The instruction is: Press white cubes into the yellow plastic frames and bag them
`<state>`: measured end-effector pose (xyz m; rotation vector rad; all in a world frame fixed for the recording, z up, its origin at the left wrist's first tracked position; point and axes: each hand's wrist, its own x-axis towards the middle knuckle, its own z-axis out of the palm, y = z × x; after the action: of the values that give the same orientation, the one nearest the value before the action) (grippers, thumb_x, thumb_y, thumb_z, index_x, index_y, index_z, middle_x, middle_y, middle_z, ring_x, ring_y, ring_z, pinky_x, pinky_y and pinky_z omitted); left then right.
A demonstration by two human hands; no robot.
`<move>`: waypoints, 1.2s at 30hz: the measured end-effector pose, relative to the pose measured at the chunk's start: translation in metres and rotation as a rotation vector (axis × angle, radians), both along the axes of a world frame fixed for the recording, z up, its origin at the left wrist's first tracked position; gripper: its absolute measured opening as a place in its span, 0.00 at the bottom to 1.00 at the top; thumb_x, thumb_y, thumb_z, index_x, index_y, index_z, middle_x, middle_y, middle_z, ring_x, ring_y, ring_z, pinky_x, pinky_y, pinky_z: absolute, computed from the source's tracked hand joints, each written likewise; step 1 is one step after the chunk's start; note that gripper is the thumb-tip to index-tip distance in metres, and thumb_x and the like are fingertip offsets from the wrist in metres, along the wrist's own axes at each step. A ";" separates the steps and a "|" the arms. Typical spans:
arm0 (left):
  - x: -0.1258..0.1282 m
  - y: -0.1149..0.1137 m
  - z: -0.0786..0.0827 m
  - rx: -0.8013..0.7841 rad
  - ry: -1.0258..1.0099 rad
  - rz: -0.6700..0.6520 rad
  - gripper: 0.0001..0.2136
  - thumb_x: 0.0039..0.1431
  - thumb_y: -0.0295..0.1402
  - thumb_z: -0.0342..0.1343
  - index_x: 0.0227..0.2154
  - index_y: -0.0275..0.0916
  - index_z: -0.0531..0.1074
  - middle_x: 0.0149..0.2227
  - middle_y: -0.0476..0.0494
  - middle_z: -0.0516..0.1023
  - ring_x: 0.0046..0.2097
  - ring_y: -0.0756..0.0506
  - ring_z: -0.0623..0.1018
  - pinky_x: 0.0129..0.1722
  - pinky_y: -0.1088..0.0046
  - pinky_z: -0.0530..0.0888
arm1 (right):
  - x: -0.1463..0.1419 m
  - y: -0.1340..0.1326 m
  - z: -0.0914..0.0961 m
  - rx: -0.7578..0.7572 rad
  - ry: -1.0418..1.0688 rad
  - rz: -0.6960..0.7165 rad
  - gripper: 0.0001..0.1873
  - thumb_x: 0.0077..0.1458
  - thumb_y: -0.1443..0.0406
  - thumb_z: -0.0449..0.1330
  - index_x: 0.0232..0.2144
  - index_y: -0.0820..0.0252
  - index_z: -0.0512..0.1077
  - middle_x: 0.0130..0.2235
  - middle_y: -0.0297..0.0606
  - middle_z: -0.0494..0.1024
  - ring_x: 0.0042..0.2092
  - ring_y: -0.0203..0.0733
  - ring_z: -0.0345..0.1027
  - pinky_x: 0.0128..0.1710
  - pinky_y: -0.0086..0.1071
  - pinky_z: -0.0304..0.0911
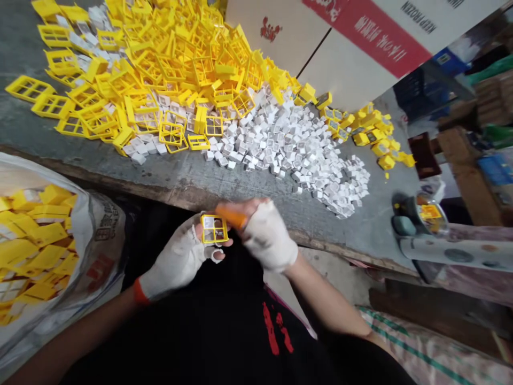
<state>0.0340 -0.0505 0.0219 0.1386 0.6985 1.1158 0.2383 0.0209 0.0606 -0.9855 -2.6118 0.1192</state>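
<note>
My left hand (176, 264), in a white fingerless glove, grips a small yellow four-window frame (214, 229) in front of my body. White shows in at least the upper left window; whether the others are filled I cannot tell. Gloved the same way, my right hand (272, 238) is closed around an orange tool (232, 215), blurred by motion, at the right side of the frame. Its tip and exact kind are hidden. Beyond both hands, small white blocks (268, 139) lie in a heap on the table, beside a large pile of yellow frames (180, 59).
The grey table (192, 176) has a worn wooden front edge. At left stands a white sack (96, 235) full of yellow pieces. A large carton (348, 48) rises behind the heaps. More yellow pieces (372, 131) and a clear cup (430, 214) are to the right.
</note>
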 end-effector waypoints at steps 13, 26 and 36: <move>-0.012 0.004 0.002 -0.004 0.193 0.198 0.27 0.48 0.48 0.82 0.45 0.37 0.83 0.39 0.39 0.89 0.35 0.40 0.88 0.27 0.71 0.82 | -0.037 0.101 -0.025 -0.200 -0.155 -0.489 0.08 0.68 0.61 0.64 0.46 0.55 0.80 0.48 0.47 0.87 0.54 0.62 0.78 0.59 0.55 0.61; -0.004 -0.014 0.001 0.191 0.144 0.116 0.17 0.53 0.41 0.82 0.45 0.47 0.89 0.42 0.44 0.90 0.38 0.44 0.88 0.33 0.72 0.86 | -0.012 -0.005 -0.007 -0.010 0.166 0.105 0.23 0.78 0.52 0.57 0.34 0.55 0.80 0.33 0.36 0.82 0.37 0.43 0.71 0.44 0.40 0.57; -0.015 -0.025 0.000 0.136 0.101 0.042 0.19 0.50 0.44 0.83 0.43 0.45 0.89 0.38 0.43 0.90 0.34 0.42 0.88 0.28 0.72 0.84 | -0.013 -0.022 -0.007 0.061 0.145 0.241 0.13 0.78 0.61 0.58 0.44 0.54 0.83 0.47 0.38 0.87 0.43 0.43 0.74 0.46 0.42 0.57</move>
<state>0.0189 -0.0756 0.0219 0.2984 0.7179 1.2029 0.2251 -0.0012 0.0533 -0.6140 -2.5731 0.1630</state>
